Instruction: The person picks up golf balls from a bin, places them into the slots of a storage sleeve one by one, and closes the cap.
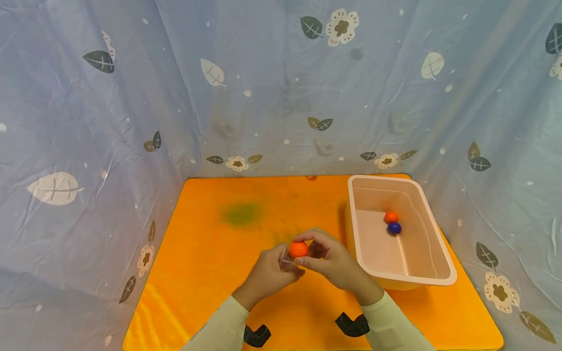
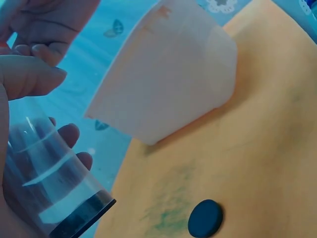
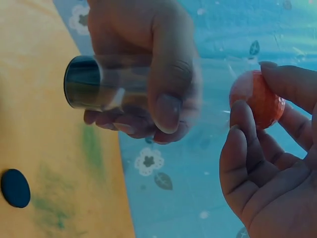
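My left hand [image 1: 270, 274] grips a clear plastic tube [image 2: 47, 166] with a dark end. In the right wrist view the fingers wrap round the tube's middle, its dark end [image 3: 81, 83] pointing away from my right hand. An orange dimpled ball [image 3: 257, 99], like a golf ball, sits right at the tube's other end. The thumb and fingers of my right hand [image 1: 335, 261] pinch this ball. A round black cap [image 2: 205, 218] lies on the table below the hands; the head view does not show it.
A pale plastic bin [image 1: 408, 279] stands at the right of the orange table [image 1: 210, 243]. An orange ball [image 1: 391, 217] and a dark blue ball [image 1: 394, 228] lie inside it. Blue patterned curtains [image 1: 272, 107] enclose the table at the back and sides.
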Action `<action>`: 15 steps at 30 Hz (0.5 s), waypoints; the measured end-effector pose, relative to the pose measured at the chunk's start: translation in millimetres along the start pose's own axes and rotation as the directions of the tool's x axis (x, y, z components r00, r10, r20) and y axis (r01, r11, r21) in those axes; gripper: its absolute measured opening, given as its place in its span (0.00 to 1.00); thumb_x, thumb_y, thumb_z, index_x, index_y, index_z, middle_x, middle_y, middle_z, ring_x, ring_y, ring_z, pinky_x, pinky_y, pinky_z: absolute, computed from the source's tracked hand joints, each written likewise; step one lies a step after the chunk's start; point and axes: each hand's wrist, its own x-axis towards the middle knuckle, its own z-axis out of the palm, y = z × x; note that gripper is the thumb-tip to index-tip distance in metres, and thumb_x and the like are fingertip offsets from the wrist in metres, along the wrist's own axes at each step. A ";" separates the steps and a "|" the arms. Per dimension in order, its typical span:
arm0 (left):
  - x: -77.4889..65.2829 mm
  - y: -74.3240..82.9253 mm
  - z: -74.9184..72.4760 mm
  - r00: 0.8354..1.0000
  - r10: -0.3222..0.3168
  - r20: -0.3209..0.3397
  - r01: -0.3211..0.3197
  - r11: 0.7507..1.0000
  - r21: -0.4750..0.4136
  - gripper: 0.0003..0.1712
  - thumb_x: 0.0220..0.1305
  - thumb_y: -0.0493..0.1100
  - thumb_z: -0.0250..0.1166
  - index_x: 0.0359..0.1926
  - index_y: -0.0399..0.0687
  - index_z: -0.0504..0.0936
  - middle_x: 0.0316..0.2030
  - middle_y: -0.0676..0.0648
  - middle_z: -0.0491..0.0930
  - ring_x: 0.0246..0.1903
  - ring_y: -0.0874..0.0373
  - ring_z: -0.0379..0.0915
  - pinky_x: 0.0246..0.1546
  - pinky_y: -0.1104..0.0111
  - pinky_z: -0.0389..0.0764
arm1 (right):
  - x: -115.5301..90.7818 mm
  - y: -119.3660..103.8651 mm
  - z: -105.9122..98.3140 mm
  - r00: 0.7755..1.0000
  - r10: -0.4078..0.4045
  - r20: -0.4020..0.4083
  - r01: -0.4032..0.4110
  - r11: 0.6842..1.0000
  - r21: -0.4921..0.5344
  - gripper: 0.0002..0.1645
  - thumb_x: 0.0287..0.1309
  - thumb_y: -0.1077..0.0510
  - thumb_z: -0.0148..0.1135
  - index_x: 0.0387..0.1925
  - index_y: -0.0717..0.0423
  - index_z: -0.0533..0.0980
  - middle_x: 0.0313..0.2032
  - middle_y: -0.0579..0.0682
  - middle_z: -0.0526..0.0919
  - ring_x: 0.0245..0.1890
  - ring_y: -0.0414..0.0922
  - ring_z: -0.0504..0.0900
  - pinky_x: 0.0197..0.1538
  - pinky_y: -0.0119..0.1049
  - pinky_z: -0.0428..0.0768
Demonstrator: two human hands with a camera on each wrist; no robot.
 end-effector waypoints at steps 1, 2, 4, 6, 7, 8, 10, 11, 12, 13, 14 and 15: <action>0.2 -0.1 0.0 1.000 0.005 0.003 -0.005 1.000 0.008 0.20 0.58 0.43 0.71 0.50 0.57 0.76 0.41 0.53 0.82 0.38 0.59 0.82 0.36 0.65 0.82 | -0.4 -1.9 0.9 1.000 0.001 -0.002 -0.001 1.000 -0.015 0.19 0.60 0.68 0.62 0.53 0.62 0.73 0.45 0.59 0.76 0.33 0.55 0.77 0.35 0.40 0.79; 0.2 0.1 -0.1 1.000 0.006 0.005 -0.006 1.000 0.009 0.20 0.58 0.43 0.71 0.51 0.57 0.76 0.41 0.53 0.82 0.38 0.59 0.82 0.35 0.65 0.82 | -0.8 -3.3 1.3 1.000 0.008 -0.005 -0.008 0.999 -0.035 0.19 0.60 0.67 0.63 0.53 0.61 0.73 0.45 0.58 0.76 0.32 0.55 0.76 0.35 0.40 0.79; 0.0 1.3 -0.4 1.000 0.009 0.000 -0.009 0.999 0.039 0.19 0.58 0.44 0.71 0.49 0.57 0.76 0.38 0.54 0.82 0.34 0.60 0.82 0.33 0.66 0.82 | -1.5 -5.4 1.4 1.000 0.018 -0.008 -0.019 0.998 -0.066 0.19 0.60 0.65 0.63 0.53 0.59 0.73 0.43 0.56 0.77 0.31 0.54 0.76 0.34 0.39 0.79; -0.6 2.9 -0.8 1.000 -0.001 -0.005 0.002 0.998 0.060 0.17 0.58 0.45 0.71 0.47 0.57 0.76 0.33 0.54 0.82 0.28 0.62 0.80 0.29 0.67 0.81 | -2.2 -6.3 1.0 0.999 0.036 -0.011 -0.037 0.996 -0.079 0.19 0.61 0.63 0.63 0.54 0.56 0.73 0.40 0.54 0.78 0.30 0.53 0.77 0.33 0.39 0.79; -0.8 3.8 -0.9 1.000 -0.005 -0.007 0.006 0.998 0.065 0.16 0.58 0.45 0.71 0.45 0.56 0.75 0.32 0.54 0.81 0.27 0.62 0.79 0.28 0.67 0.81 | -2.6 -6.6 0.7 0.999 0.038 -0.012 -0.039 0.995 -0.089 0.19 0.62 0.63 0.63 0.54 0.55 0.73 0.39 0.53 0.78 0.30 0.53 0.77 0.32 0.39 0.79; -1.1 4.7 -1.0 1.000 -0.008 -0.005 0.009 0.998 0.068 0.15 0.58 0.45 0.70 0.44 0.56 0.75 0.32 0.54 0.81 0.26 0.61 0.79 0.28 0.67 0.81 | -3.0 -6.9 0.4 0.999 0.042 -0.012 -0.043 0.995 -0.094 0.18 0.62 0.62 0.62 0.54 0.53 0.73 0.38 0.53 0.78 0.30 0.53 0.77 0.32 0.38 0.79; -1.7 6.1 -1.1 1.000 -0.020 0.003 0.020 0.998 0.057 0.14 0.59 0.45 0.70 0.43 0.55 0.75 0.32 0.53 0.80 0.27 0.60 0.79 0.29 0.66 0.81 | -3.5 -7.6 0.1 0.999 0.044 -0.010 -0.045 0.995 -0.089 0.18 0.63 0.62 0.62 0.54 0.51 0.73 0.38 0.51 0.78 0.30 0.53 0.78 0.32 0.39 0.79; -2.1 6.9 -1.2 0.999 -0.030 0.011 0.030 0.999 0.039 0.14 0.59 0.44 0.70 0.44 0.55 0.75 0.34 0.53 0.81 0.30 0.59 0.80 0.32 0.65 0.81 | -3.6 -7.8 0.1 0.999 0.044 -0.008 -0.044 0.996 -0.081 0.18 0.63 0.63 0.61 0.54 0.51 0.73 0.38 0.51 0.78 0.30 0.54 0.78 0.32 0.39 0.79; -2.4 7.5 -1.3 0.999 -0.035 0.014 0.035 0.999 0.033 0.14 0.59 0.44 0.70 0.44 0.55 0.75 0.35 0.52 0.81 0.31 0.59 0.81 0.33 0.65 0.81 | -3.5 -8.2 0.2 0.999 0.043 -0.006 -0.044 0.996 -0.076 0.17 0.63 0.64 0.61 0.54 0.51 0.73 0.38 0.50 0.78 0.30 0.54 0.78 0.32 0.39 0.79; -2.5 8.2 -1.3 0.999 -0.037 0.018 0.036 0.999 0.020 0.14 0.59 0.43 0.69 0.44 0.55 0.75 0.39 0.52 0.81 0.35 0.57 0.82 0.35 0.63 0.81 | -3.2 -8.4 0.3 0.999 0.040 -0.001 -0.040 0.997 -0.069 0.18 0.63 0.64 0.60 0.54 0.52 0.73 0.38 0.51 0.78 0.30 0.54 0.78 0.33 0.39 0.79; -2.8 8.9 -1.6 0.999 -0.043 0.019 0.043 0.999 0.016 0.14 0.59 0.43 0.69 0.44 0.55 0.75 0.40 0.52 0.81 0.36 0.57 0.82 0.36 0.63 0.81 | -2.8 -8.6 0.4 0.999 0.037 0.005 -0.037 0.997 -0.067 0.18 0.63 0.64 0.60 0.54 0.52 0.73 0.38 0.51 0.78 0.31 0.54 0.78 0.33 0.39 0.79; -2.9 9.6 -1.9 0.999 -0.050 0.017 0.050 0.999 0.011 0.14 0.60 0.43 0.69 0.44 0.55 0.75 0.40 0.52 0.82 0.37 0.57 0.82 0.37 0.63 0.81 | -2.2 -8.9 0.4 0.999 0.035 0.008 -0.034 0.997 -0.063 0.18 0.64 0.64 0.60 0.54 0.52 0.73 0.38 0.51 0.78 0.31 0.55 0.78 0.33 0.40 0.79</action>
